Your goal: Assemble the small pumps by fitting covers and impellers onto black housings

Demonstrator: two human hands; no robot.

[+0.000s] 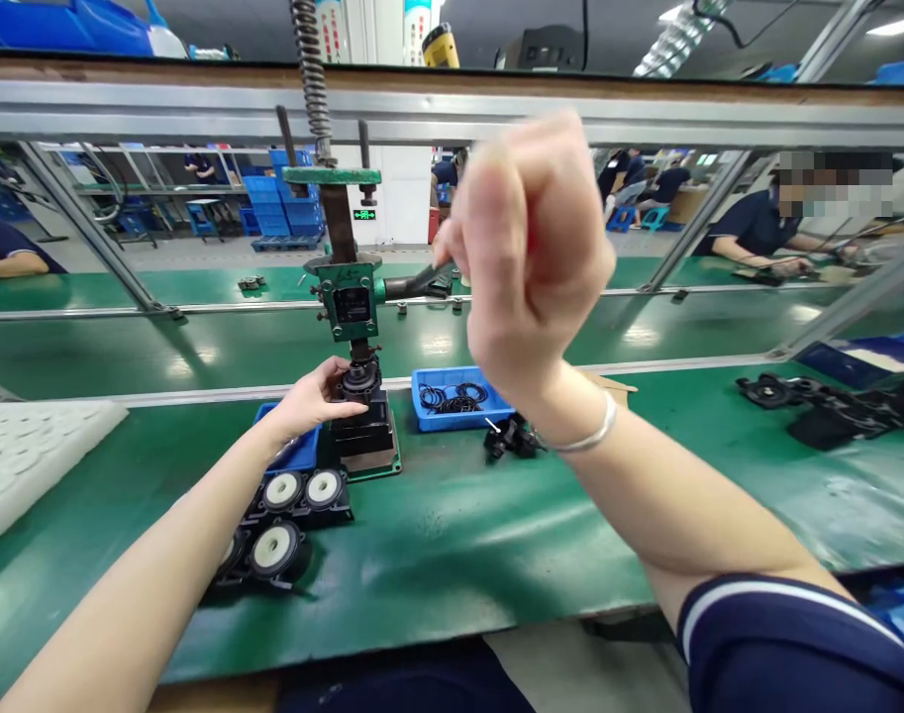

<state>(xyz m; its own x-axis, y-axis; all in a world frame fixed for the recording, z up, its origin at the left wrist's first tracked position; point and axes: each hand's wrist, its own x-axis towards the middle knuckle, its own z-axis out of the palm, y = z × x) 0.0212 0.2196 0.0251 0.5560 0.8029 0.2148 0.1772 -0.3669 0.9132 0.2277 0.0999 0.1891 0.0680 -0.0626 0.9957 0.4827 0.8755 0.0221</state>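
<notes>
While it sits directly under the green press point(353, 303), the black part point(359, 383) shows a round, ringed top. Your left hand point(312, 400) grips its side, thumb nearer you; your blurred right hand point(537, 253) is closed in a fist on the lever point(413, 285). Nearby on the green desk point(458, 564), black units point(297, 568) bear cream discs point(274, 547) beside a blue bin point(300, 454).

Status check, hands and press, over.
Right hand closed on press lever. Left hand on black part under ram. Left fingers near ram; no other obstruction seen.
</notes>
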